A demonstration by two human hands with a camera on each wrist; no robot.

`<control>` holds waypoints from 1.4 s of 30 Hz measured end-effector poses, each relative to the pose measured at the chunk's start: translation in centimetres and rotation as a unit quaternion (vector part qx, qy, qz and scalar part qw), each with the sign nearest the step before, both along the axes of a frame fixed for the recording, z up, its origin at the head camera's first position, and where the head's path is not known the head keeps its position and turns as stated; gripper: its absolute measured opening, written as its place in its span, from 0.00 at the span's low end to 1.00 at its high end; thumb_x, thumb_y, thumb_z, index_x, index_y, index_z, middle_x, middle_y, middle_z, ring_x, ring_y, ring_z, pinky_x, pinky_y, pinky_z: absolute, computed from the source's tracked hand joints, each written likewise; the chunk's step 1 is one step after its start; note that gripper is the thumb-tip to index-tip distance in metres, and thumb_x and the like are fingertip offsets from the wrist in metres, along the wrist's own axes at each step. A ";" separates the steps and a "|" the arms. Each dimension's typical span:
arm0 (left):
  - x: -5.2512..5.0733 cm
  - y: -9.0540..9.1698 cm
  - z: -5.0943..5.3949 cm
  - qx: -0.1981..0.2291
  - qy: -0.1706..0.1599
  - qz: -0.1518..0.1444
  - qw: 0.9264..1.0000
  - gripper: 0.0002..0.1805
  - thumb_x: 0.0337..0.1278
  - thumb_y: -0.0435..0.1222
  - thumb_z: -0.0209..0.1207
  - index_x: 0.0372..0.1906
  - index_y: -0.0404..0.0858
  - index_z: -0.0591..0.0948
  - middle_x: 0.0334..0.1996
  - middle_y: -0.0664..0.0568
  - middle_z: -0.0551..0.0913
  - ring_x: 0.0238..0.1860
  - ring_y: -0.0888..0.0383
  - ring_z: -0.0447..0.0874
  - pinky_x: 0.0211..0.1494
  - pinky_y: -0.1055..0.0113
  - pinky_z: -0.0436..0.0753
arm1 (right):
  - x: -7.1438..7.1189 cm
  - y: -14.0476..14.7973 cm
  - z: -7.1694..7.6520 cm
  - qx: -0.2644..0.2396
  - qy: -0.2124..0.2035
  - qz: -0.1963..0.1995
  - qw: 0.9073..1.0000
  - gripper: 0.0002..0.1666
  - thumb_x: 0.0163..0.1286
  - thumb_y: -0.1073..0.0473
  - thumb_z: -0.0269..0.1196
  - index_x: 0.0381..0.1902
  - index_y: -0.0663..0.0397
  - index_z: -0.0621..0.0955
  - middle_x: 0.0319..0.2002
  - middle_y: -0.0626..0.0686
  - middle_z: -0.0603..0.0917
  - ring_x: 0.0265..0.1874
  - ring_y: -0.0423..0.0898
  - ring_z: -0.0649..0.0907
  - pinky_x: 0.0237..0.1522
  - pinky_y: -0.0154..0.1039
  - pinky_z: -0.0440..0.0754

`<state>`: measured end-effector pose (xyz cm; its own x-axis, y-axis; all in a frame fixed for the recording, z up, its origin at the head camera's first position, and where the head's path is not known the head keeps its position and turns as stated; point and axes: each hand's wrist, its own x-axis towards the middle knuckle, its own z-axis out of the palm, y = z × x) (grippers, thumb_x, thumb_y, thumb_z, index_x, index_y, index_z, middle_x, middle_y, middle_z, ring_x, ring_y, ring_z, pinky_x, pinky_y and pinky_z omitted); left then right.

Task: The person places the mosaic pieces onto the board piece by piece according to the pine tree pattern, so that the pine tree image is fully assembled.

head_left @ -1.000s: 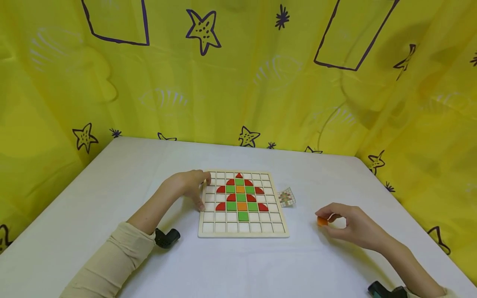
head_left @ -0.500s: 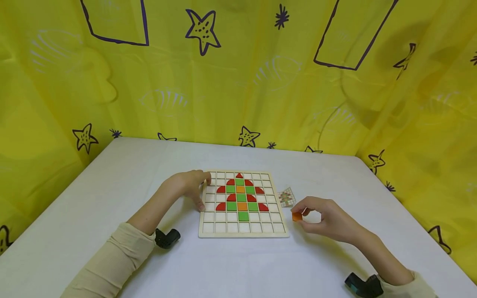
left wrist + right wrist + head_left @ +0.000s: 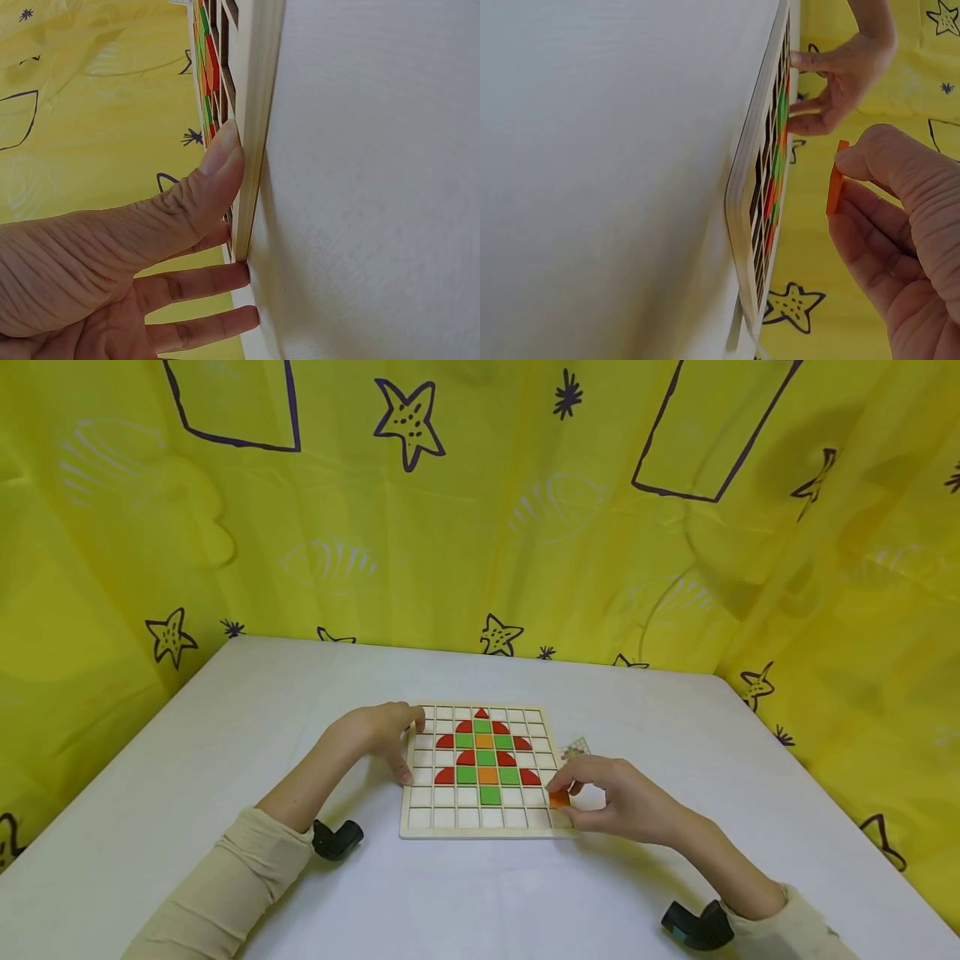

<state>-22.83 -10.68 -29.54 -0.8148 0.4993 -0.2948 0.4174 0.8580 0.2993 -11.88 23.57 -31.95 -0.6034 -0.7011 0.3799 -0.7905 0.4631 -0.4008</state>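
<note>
Between the thumb and fingers of my right hand (image 3: 622,797), an orange square tile (image 3: 558,798) is pinched above the right edge of a wooden grid board (image 3: 491,834). The right wrist view shows this orange tile (image 3: 835,180) edge-on, apart from the board (image 3: 739,202). Red, green and orange pieces form a tree shape in the board's cells; the lowest is a green square (image 3: 490,796). My left hand (image 3: 378,735) rests against the board's left edge. In the left wrist view its thumb (image 3: 217,161) touches the rim, with the other fingers fairly straight.
A small picture card (image 3: 576,749) with a grid pattern lies right of the board, partly hidden by my right hand. The white table (image 3: 480,893) meets a yellow curtain (image 3: 480,527) at the back. Black wrist devices sit on both forearms.
My right hand has moved left with the orange tile, from the bare table on the right to over the board's right edge. My left hand and the board have stayed put.
</note>
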 end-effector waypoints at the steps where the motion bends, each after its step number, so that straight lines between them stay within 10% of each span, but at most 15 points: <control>1: 0.0 0.0 0.0 0.000 0.001 0.000 1.000 0.40 0.37 0.43 0.83 0.59 0.39 0.76 0.56 0.44 0.77 0.60 0.46 0.75 0.64 0.46 0.76 | -0.1 -0.2 0.0 0.002 -0.001 0.000 1.000 0.20 0.58 0.72 0.73 0.46 0.51 0.85 0.41 0.42 0.86 0.39 0.39 0.83 0.41 0.37 0.85; 42: 0.1 0.0 0.1 -0.004 0.004 0.002 1.000 0.41 0.37 0.44 0.84 0.59 0.40 0.76 0.56 0.45 0.77 0.60 0.47 0.75 0.64 0.45 0.77 | -1.1 -7.8 -0.6 0.119 -0.044 0.018 0.992 0.11 0.66 0.66 0.69 0.44 0.49 0.86 0.41 0.42 0.85 0.41 0.38 0.81 0.50 0.32 0.82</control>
<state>-22.72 -10.67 -29.41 -0.8194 0.4933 -0.2919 0.4157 0.8621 0.2899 -13.00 15.80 -32.60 -0.6000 -0.7861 0.1487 -0.7750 0.5249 -0.3520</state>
